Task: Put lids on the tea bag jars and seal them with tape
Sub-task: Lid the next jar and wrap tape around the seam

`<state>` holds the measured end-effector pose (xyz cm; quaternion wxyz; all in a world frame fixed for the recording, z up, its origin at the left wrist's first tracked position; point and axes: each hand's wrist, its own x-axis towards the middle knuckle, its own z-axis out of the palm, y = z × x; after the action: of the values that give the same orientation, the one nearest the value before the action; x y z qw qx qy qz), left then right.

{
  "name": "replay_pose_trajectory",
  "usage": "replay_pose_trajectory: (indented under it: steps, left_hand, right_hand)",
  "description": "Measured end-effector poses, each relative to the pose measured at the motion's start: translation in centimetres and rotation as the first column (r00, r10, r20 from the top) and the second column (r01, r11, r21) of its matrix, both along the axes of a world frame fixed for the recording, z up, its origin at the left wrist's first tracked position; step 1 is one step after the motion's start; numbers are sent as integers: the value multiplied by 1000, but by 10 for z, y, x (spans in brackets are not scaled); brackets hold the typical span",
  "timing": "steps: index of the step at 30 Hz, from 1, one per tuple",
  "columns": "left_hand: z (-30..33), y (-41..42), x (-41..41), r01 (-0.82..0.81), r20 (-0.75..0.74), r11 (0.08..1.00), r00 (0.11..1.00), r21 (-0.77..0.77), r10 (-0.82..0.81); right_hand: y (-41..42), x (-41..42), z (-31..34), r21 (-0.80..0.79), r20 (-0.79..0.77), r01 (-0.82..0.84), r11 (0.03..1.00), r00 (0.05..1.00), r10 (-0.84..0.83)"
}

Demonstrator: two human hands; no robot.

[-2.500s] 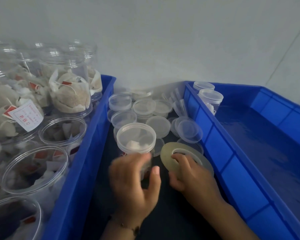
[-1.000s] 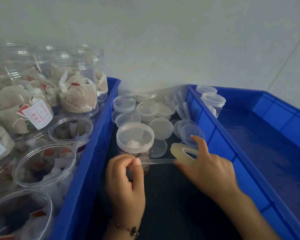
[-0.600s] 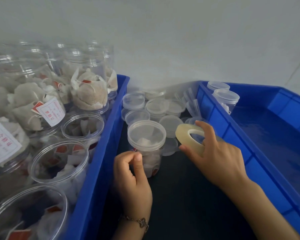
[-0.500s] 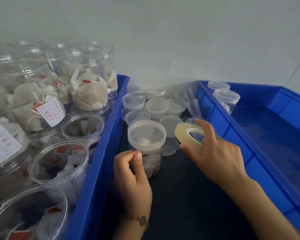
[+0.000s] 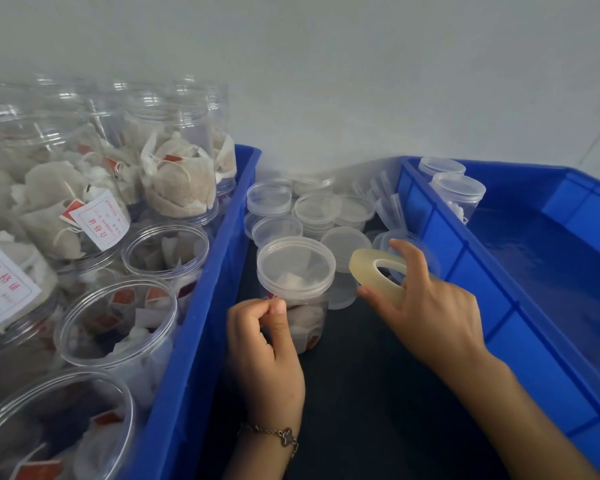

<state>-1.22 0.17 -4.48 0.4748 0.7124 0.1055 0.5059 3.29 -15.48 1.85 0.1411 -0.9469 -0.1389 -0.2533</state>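
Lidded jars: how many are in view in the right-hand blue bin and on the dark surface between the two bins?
3. One lidded jar stands on the dark surface between the hands; two lidded jars stand in the right bin's far-left corner. The bin wall may hide more.

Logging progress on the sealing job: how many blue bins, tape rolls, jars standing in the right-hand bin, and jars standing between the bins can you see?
blue bins: 2
tape roll: 1
jars in the right bin: 2
jar between the bins: 1
Total: 6

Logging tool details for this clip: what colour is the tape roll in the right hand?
Pale translucent yellow; the tape roll shows best in the head view.
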Motion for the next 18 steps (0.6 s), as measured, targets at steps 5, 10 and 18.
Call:
replay_pose_trajectory:
  steps: [5,10,18]
  left_hand:
    - [1,4,2,18,7,992,1000,-127,-17]
    - [1,6,7,130,-49,935,987,-331,-154]
    - [3,10,17,383,43,764,905,-519,-424]
  right_hand:
    - [3,2,2,0,9,-8,1000,1000,8]
    - [4,2,2,-14,-6,-10,1000,1000,10]
    - [8,4,1,-91,-46,23,996,999,-27]
